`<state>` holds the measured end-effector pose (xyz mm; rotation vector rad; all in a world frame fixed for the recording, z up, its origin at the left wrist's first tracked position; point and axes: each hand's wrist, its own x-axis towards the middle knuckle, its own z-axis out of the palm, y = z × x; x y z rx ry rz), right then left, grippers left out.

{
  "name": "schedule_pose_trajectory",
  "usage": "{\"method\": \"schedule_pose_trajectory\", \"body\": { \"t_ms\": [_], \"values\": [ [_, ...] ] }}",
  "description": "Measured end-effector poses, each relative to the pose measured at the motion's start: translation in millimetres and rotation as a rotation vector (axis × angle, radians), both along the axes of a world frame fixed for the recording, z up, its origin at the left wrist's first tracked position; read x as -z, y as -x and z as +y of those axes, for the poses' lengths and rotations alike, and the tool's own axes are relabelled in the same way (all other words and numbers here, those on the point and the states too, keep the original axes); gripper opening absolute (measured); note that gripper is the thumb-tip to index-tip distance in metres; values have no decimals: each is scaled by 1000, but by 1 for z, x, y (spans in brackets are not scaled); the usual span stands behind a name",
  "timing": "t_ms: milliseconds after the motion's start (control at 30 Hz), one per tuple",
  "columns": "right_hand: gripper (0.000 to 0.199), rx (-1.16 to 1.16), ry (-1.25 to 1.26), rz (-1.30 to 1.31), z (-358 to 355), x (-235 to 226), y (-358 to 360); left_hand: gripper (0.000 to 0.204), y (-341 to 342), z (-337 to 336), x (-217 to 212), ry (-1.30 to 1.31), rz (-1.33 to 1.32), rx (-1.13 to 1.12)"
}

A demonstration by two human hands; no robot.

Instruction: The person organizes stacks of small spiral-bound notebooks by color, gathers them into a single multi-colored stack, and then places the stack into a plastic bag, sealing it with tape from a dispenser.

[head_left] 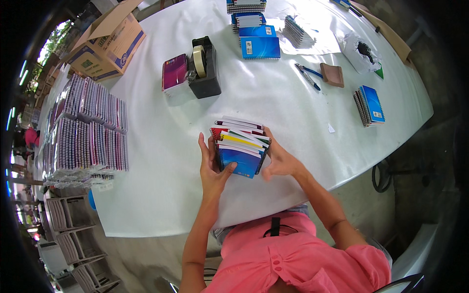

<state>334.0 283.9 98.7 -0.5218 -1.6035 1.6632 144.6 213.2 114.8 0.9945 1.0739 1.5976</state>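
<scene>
Just above the near side of the white table, I hold a fanned bunch of small spiral notebooks. A blue cover is in front, with yellow, green, red and dark purple ones layered behind. My left hand grips their left side, its thumb across the blue cover and its fingers along the spiral edge. On the right side, my right hand is pressed to the edges. Its fingers are partly hidden behind the notebooks, and its thumb is slightly blurred.
A black tape dispenser stands beside purple notebooks. Wrapped notebook stacks rise at the left, before a cardboard box. Blue notebooks lie at the back, another pile at right, near pens and a brown wallet-like piece.
</scene>
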Motion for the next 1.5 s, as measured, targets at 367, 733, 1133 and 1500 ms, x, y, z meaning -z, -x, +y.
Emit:
{"method": "schedule_pose_trajectory", "body": {
  "t_ms": [367, 733, 1133, 1500],
  "values": [
    [98, -33, -99, -186, -10, -32, -4, 135, 2, -16, -21, -103, 255, 92],
    [112, 105, -369, -100, -15, -28, -1, 143, -6, -18, -19, -297, 436, 25],
    [90, 158, -173, -159, -22, -23, 10, 121, -20, -14, -34, -71, 26, -61],
    [91, 67, -283, -164, -10, -20, 6, 122, -20, -13, -12, -182, 328, 59]
  ]
}}
